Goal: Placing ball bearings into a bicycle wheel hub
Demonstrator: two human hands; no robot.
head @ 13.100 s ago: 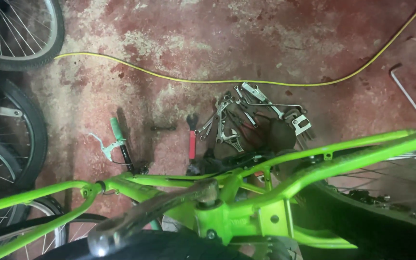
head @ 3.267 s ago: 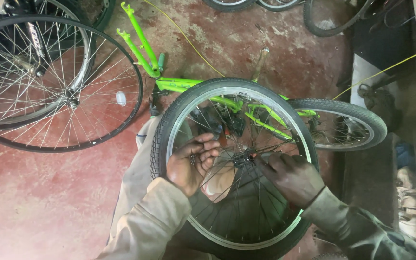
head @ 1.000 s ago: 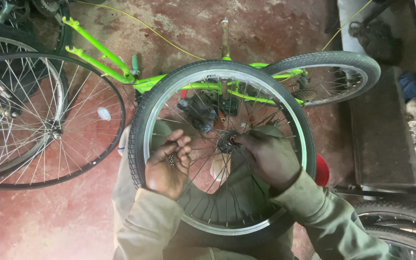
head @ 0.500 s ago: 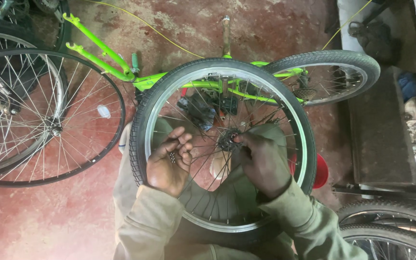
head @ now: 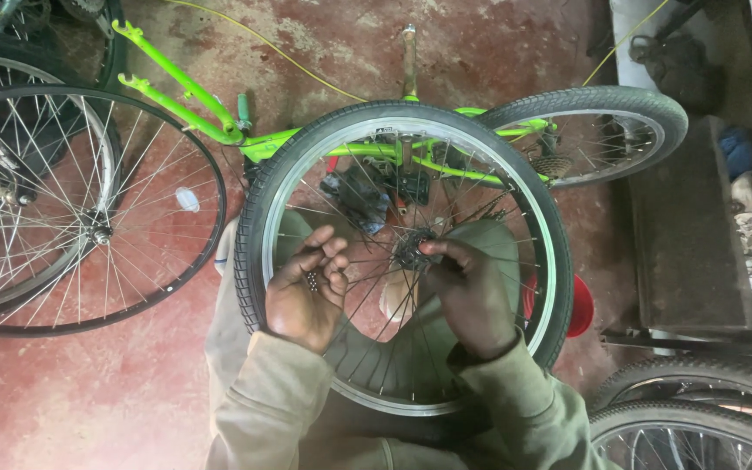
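Fingertip grip [head: 428,251] at hub [head: 410,252], red floor [head: 89,392]

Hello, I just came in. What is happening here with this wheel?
A person holds a bicycle wheel flat over the lap. The right hand has its fingers at the hub in the middle of the spokes. The left hand is cupped beside it, with a few small dark metal pieces in the palm. Beyond lies a green bicycle frame on the red floor, and a bare spoked rim sits to the left.
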